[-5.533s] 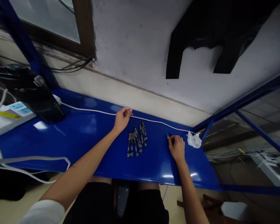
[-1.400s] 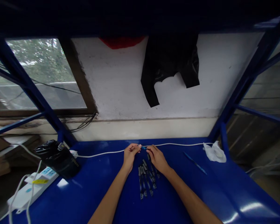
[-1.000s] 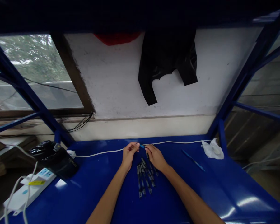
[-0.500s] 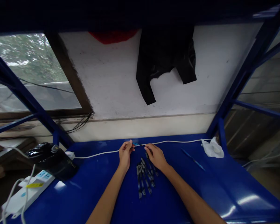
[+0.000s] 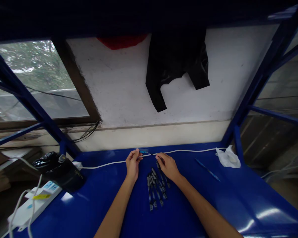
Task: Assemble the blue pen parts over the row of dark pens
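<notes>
My left hand pinches a blue pen near the back of the table. Its fingers are closed around the barrel, so part of the pen is hidden. A thin dark stick, like a pen refill, runs from the blue pen's right end to my right hand, whose thumb and fingers are closed on its other end. Several dark pens with grey caps lie side by side just below, between my forearms. Another blue pen rests on the table to the right.
A white cable crosses the blue table behind my hands. On the left stand a black bottle and a white power strip. Crumpled white tissue lies at the right. Blue metal posts frame the table.
My right hand has drawn slightly to the right, and more of the dark stick shows between the hands. My left hand keeps its hold on the blue pen.
</notes>
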{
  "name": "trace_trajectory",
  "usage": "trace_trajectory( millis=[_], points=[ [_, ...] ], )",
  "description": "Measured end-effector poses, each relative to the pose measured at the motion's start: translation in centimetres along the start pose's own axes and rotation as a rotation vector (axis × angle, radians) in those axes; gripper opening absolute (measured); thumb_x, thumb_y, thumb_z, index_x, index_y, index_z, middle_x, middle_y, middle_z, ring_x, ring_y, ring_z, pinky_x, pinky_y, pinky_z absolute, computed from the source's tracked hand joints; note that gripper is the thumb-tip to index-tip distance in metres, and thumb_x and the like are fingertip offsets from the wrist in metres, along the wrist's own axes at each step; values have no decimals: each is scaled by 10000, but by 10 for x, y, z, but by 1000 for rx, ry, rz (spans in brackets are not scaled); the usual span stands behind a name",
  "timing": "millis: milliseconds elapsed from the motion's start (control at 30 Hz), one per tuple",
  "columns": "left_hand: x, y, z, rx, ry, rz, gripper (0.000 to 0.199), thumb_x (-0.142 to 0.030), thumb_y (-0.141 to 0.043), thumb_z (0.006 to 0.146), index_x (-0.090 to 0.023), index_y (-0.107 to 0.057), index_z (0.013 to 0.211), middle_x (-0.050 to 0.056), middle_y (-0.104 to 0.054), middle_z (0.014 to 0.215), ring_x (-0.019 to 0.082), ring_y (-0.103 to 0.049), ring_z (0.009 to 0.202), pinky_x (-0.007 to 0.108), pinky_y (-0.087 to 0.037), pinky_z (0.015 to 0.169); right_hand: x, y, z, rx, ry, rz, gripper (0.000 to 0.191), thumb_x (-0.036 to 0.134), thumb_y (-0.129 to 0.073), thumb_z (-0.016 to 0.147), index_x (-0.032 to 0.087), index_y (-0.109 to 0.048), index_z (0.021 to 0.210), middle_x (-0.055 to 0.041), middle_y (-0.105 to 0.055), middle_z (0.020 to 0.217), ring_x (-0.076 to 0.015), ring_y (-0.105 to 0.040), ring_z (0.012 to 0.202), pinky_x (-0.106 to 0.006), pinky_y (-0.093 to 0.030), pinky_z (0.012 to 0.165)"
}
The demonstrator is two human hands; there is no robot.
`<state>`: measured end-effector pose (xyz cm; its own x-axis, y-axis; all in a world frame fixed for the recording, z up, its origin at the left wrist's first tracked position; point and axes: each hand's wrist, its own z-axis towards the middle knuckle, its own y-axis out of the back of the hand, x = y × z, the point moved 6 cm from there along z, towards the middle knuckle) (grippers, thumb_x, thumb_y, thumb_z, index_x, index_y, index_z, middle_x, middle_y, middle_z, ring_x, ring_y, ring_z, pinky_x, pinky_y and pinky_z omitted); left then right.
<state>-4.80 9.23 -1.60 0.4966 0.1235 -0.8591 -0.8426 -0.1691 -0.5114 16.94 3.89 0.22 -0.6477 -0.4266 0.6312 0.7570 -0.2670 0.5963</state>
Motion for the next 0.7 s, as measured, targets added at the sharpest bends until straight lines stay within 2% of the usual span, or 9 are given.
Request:
trace_trajectory(
  millis=[300,467,600,700],
  points=[
    [0,-4,-1,61,4,48,477,-572,-995,716,-189,-742,846,10,-699,798,153,-690,779,244,-553,696,-1,-1,1,6,9,15,260,409,-501,1149,296,-734,1156,-32,-800,1029,-227,-744,876,-323,-512,780],
    [4,-14,-7,187,21,122,464,-608,-952,776,-186,-770,840,39,-729,820,179,-718,827,262,-578,722,0,-1,1,10,2,21,251,394,-510,1144,292,-739,1148,-35,-805,1054,-232,-750,900,-332,-522,811],
    [10,-24,-13,310,30,229,477,-586,-955,787,-171,-866,1005,84,-786,882,203,-729,844,286,-583,748,2,-1,0,25,18,39,259,393,-511,1146,289,-746,1176,-44,-810,1093,-241,-768,966,-344,-544,851],
    [15,-31,-18,402,29,305,461,-508,-996,756,-167,-887,1046,91,-811,883,194,-716,789,298,-576,764,4,-1,-1,38,41,65,246,369,-519,1142,296,-742,1214,-51,-815,1171,-247,-777,1038,-359,-561,900]
  ],
)
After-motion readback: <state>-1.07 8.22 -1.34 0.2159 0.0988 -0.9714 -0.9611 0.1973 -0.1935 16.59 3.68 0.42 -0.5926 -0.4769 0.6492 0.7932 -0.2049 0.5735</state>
